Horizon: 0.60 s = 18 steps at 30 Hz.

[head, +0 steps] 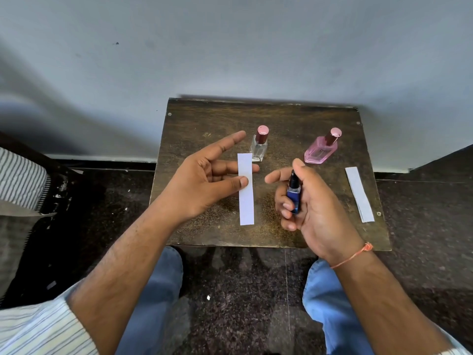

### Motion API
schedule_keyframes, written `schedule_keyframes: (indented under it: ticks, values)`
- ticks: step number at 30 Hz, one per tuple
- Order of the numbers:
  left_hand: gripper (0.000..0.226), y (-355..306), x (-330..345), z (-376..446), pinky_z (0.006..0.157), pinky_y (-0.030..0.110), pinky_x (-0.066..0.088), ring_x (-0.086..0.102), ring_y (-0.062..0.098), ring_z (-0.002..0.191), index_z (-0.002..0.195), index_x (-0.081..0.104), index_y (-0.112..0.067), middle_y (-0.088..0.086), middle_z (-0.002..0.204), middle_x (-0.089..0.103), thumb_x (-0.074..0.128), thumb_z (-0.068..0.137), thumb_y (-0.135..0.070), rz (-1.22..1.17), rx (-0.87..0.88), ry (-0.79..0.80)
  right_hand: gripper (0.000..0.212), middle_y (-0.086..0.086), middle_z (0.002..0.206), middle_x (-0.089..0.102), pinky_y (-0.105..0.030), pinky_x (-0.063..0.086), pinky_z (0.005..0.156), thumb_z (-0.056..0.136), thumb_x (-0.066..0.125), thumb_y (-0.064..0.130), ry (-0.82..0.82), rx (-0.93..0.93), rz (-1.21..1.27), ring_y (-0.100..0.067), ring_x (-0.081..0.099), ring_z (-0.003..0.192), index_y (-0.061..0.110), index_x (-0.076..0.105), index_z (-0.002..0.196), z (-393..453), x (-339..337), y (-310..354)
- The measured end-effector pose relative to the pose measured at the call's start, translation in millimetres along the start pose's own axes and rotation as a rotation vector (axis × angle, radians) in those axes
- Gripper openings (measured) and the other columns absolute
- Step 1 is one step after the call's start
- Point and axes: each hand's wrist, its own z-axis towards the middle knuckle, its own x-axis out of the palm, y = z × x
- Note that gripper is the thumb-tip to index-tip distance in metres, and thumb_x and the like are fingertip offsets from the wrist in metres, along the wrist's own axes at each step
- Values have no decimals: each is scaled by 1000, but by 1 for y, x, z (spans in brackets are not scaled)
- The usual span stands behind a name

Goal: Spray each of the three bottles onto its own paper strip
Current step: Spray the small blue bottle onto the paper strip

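The left hand (202, 180) pinches 1 paper strip (246, 190) upright between thumb and fingers, facing the blue bottle (293, 194) so mist lands on it. The right hand (312, 208) wraps that bottle, thumb on the nozzle. The clear bottle (259, 146), pink bottle (321, 149) and spare strips (359, 194) wait on the worktop (204, 226).
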Motion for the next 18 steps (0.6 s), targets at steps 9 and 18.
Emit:
schedule_keyframes:
  ticks: [9,18]
  values:
    - [93,6,26,0,108,53,60,79,37,116,166,39,-35,10,112,86,83,93,1,-43,-53,33,43,21,74,59,-29,49,71,102,44,64,-257,-305,-523,-3,55,70,41,66,130,-1,6,-4]
    - [100,10,30,1,95,24,61,83,13,101,170,31,-35,2,100,87,85,92,-3,-34,-60,27,42,9,82,60,-10,37,56,103,49,48,-380,-494,-731,-4,56,61,36,57,143,-4,8,-8]
